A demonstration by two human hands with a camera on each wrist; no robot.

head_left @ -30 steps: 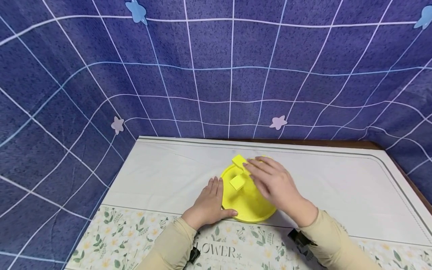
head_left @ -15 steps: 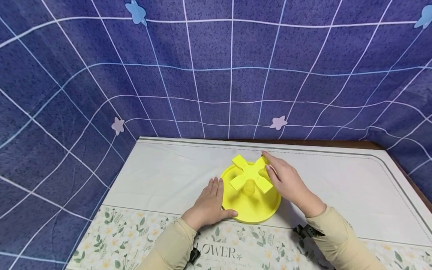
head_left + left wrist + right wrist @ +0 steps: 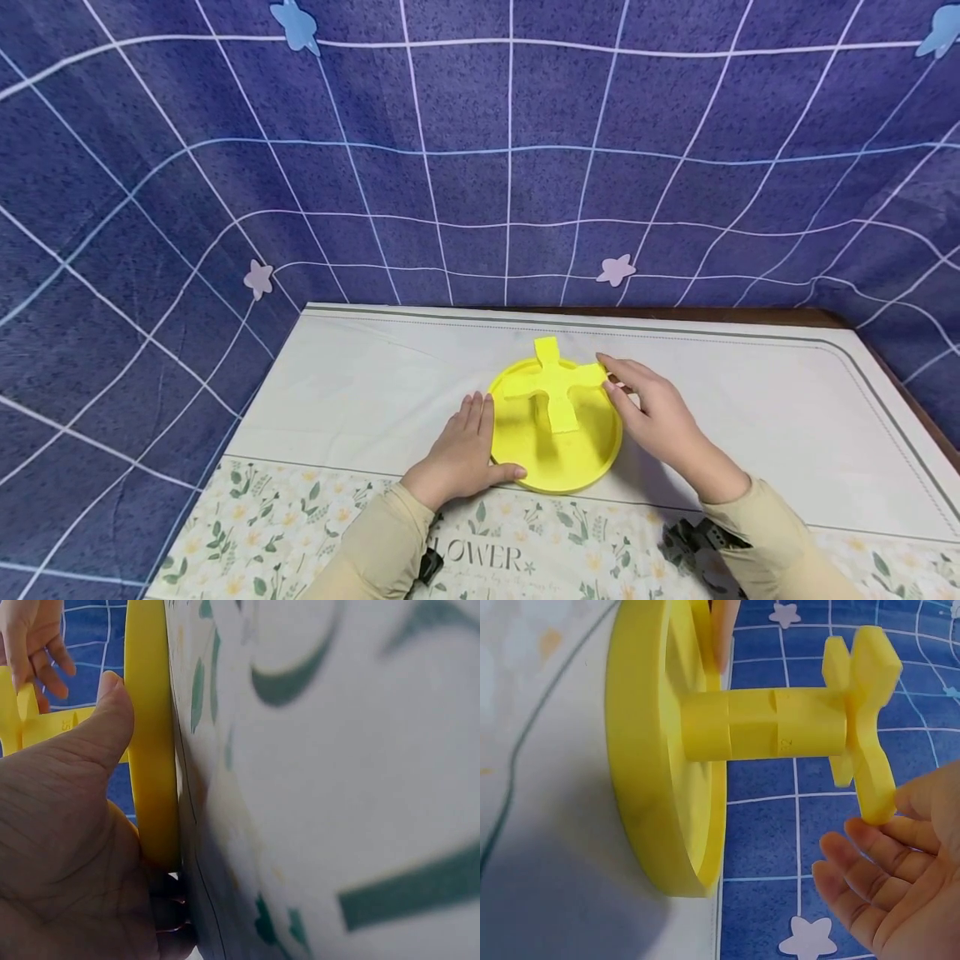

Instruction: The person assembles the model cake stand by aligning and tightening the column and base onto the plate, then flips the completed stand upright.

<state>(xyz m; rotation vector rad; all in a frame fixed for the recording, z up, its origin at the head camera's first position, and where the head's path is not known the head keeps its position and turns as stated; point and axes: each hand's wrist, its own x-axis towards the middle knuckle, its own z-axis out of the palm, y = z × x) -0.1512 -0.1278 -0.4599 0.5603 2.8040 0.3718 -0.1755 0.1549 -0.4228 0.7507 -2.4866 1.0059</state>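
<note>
Leftmost, we see the left hand (image 3: pixel 461 458) laid along the left rim of the yellow round base (image 3: pixel 555 471), fingers straight and gripping nothing, thumb at the near-left rim. The base lies on the table (image 3: pixel 750 425), between its far edge and the floral band (image 3: pixel 240 508). Next, the yellow cross (image 3: pixel 556 383) tops an upright post (image 3: pixel 802 724), one arm pointing toward the table's right edge. Farthest right and nearer to the cross, the right hand (image 3: pixel 654 408) pinches that arm's tip between thumb and forefinger, though we can't quite judge how firmly.
</note>
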